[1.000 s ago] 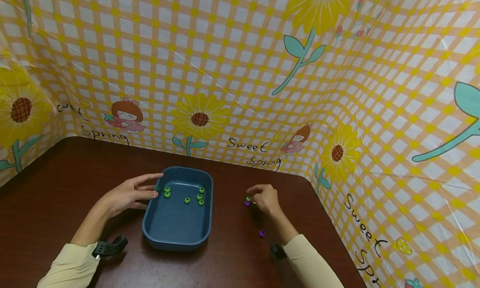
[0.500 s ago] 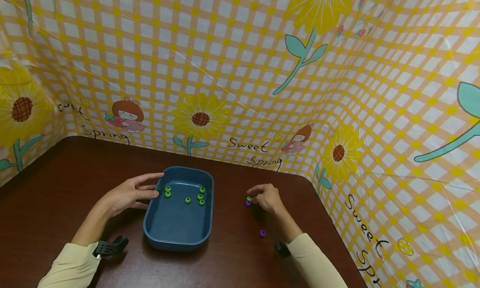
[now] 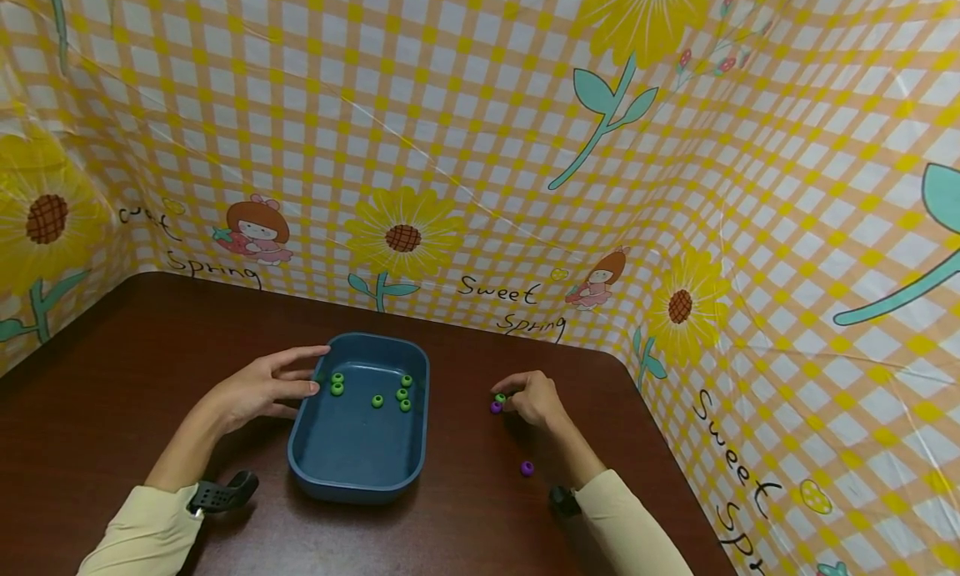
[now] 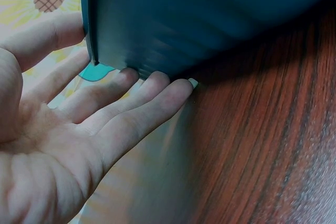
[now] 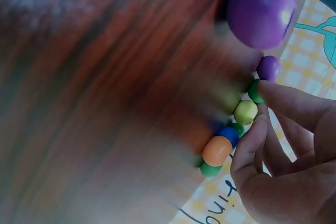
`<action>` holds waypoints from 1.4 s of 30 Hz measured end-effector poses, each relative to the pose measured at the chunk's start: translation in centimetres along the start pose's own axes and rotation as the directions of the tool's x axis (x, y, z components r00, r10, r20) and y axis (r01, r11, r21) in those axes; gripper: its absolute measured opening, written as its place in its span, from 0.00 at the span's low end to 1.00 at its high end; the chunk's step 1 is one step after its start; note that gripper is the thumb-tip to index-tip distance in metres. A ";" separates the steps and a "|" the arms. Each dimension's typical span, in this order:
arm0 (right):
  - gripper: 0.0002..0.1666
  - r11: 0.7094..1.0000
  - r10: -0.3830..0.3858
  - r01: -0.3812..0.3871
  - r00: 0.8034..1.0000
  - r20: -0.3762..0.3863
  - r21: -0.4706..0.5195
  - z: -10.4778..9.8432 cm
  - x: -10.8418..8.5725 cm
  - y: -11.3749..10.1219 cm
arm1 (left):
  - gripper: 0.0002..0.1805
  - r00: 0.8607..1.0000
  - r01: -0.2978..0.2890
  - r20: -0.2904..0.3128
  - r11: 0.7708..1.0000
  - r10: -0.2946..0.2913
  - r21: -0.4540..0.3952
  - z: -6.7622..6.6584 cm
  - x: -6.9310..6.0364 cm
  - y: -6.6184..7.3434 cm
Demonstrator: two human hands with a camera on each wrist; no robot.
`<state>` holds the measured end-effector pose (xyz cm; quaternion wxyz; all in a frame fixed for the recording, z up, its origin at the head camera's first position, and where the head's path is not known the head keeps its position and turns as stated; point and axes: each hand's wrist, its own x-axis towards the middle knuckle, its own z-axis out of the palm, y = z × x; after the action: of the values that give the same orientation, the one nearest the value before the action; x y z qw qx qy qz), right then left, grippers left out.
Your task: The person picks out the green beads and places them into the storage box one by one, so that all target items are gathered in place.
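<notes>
1. The left hand (image 3: 251,393) is at the left side of the blue bin (image 3: 358,463), its fingers spread and loosely extended, with fingertips touching the rim and outer wall.
2. The bin sits upright on the dark wooden tabletop (image 3: 465,509), holding 6 green beads (image 3: 377,401) towards its far end.
3. The right hand (image 3: 534,399) is bent down over a row of beads to the right of the bin; its index fingertip touches a green bead (image 5: 256,91), but whether the thumb pinches it too, I cannot tell.
4. A purple bead (image 5: 269,68) lies against that green bead, and a yellow bead (image 5: 245,112) is near the thumb tip.
5. Further along are a blue bead (image 5: 229,136), an orange bead (image 5: 217,151) and 2 more green beads (image 5: 211,170), 1 partly hidden.
6. Another purple bead (image 3: 527,468) lies apart, nearer the person.
</notes>
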<state>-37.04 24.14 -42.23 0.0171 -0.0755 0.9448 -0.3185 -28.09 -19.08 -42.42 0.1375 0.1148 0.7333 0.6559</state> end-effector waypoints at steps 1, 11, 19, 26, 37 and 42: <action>0.17 1.000 -0.003 0.003 1.000 -0.002 -0.002 0.0 0.0 0.0 | 0.40 1.000 -0.001 0.001 1.000 0.001 0.000 0.0 0.0 0.0; 0.14 1.000 -0.017 0.017 1.000 -0.017 -0.005 0.1 -0.1 0.3 | 0.41 1.000 0.002 0.000 1.000 -0.002 -0.007 0.1 0.0 -0.1; 0.13 1.000 -0.009 0.008 1.000 -0.023 -0.011 0.1 -0.2 0.3 | 0.40 1.000 0.015 -0.016 1.000 -0.015 -0.004 0.0 0.1 -0.2; 0.13 1.000 0.014 -0.014 0.999 -0.030 -0.001 0.1 0.0 0.2 | 0.40 1.000 0.011 -0.016 1.000 -0.011 0.004 0.1 0.0 -0.2; 0.11 1.000 0.012 -0.012 0.999 -0.037 -0.011 -0.6 0.0 -0.2 | 0.40 1.000 0.012 -0.016 1.000 -0.012 0.000 -0.1 0.0 -0.1; 0.10 1.000 -0.004 0.002 0.999 -0.042 -0.025 -0.6 -0.1 -0.7 | 0.40 1.000 0.012 -0.017 1.000 -0.012 0.004 -0.1 0.1 -0.2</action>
<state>-36.91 23.91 -41.32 -0.0044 -0.0703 0.9487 -0.3081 -28.18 -19.17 -42.58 0.1351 0.1049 0.7364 0.6545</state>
